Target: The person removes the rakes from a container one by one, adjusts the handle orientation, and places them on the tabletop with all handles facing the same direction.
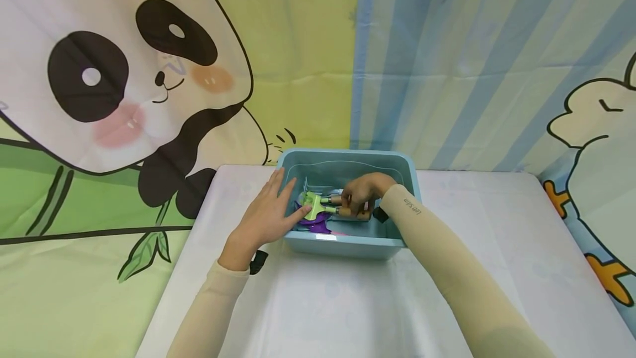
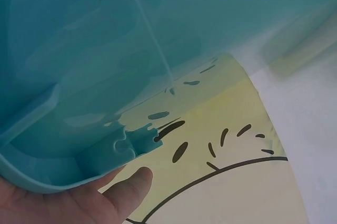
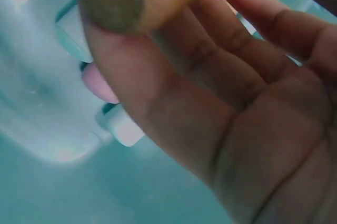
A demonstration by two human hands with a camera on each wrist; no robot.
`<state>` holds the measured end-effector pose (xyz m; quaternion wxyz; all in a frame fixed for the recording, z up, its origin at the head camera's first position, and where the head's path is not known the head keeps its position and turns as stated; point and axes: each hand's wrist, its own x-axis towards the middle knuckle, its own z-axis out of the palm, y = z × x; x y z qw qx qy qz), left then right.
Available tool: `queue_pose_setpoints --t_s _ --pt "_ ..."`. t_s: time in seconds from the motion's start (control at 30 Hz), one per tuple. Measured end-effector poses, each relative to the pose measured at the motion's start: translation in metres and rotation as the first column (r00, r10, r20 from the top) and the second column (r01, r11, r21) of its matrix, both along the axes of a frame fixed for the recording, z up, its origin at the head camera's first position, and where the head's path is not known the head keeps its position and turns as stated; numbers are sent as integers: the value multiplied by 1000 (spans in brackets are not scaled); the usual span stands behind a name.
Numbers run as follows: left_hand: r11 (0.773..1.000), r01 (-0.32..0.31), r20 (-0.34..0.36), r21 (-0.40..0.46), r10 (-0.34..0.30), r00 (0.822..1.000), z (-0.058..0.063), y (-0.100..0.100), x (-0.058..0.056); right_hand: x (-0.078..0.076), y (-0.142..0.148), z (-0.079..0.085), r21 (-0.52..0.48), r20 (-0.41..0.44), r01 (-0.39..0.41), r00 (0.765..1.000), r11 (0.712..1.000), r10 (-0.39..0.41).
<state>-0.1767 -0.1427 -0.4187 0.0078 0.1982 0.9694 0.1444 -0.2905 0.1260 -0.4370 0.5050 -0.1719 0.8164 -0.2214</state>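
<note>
Inside the light blue plastic bin point(image 1: 343, 245), my right hand point(image 1: 362, 192) holds a light green tool point(image 1: 313, 206) by a wooden handle point(image 1: 353, 213). A second wooden handle lies alongside, partly hidden by the fingers. In the right wrist view the round end of a wooden handle point(image 3: 113, 0) shows against the fingers of my right hand point(image 3: 253, 98). My left hand point(image 1: 268, 211) rests at the bin's left rim with its fingers spread straight. From the left wrist view, my left hand point(image 2: 100, 203) touches the underside of the bin's rim point(image 2: 58, 184).
Purple pieces point(image 1: 318, 224) and a clear bluish item lie at the bin's left end. In the right wrist view, pale handle ends and a pink one point(image 3: 100, 83) show beside the hand. The bin stands on a white-covered table point(image 1: 318, 303) against a cartoon-printed cloth backdrop point(image 1: 308, 70).
</note>
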Motion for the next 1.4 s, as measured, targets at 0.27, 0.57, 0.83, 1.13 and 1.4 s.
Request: queue_pose_setpoints --t_s 0.27,0.57,0.83,1.13,1.4 --pt "1000 7 -5 1 -7 1000 0 -1 -1 2 0 11 21 -17 -36 999 999 37" --pt "1000 10 -3 7 -10 1000 1 -1 0 8 6 26 -48 -79 32 996 998 -36" --pt "1000 8 7 7 -8 1000 1 -2 -1 9 29 54 -195 -24 68 997 978 -74" --pt "1000 -1 10 9 1 1000 1 -3 -1 21 57 85 -300 -83 111 986 947 -142" --pt "1000 5 6 15 -5 1000 0 -2 -2 44 81 110 -353 -180 95 969 931 -167"
